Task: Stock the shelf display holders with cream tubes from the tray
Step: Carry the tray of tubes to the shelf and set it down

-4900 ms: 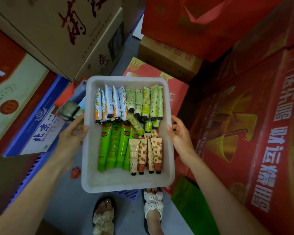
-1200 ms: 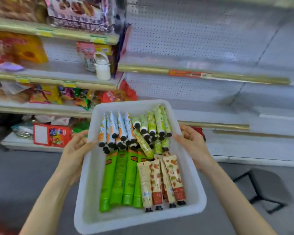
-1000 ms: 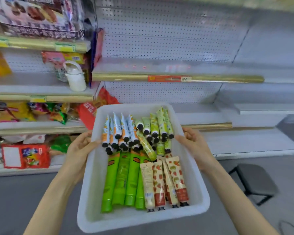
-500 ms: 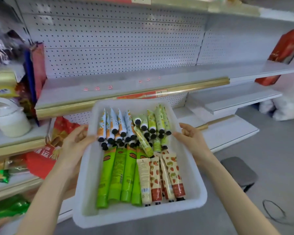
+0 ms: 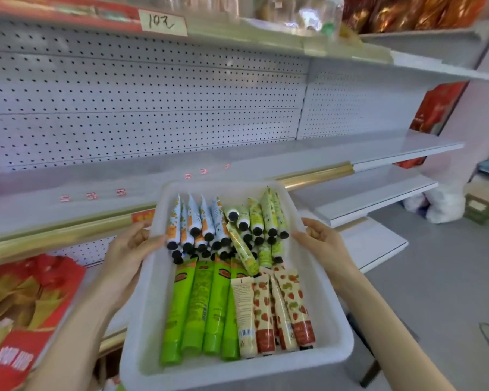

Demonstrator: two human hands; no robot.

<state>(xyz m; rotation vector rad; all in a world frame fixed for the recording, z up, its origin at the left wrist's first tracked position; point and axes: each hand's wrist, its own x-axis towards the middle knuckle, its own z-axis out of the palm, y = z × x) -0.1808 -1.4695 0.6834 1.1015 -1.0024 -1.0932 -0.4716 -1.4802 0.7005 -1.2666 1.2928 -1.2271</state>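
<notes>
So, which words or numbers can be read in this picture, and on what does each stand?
"10元": handwritten on the white price tag on the upper shelf edge.
White characters on the red bag, lower left: too blurred to read.
Print on the tubes in the tray: too small to read.
Red stickers on the middle shelf: blurred.

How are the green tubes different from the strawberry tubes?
The green tubes are longer than the strawberry tubes. The green tubes are bright green; the strawberry tubes are cream with red fruit pictures. Both lie flat in the tray, caps toward its near rim.
</notes>
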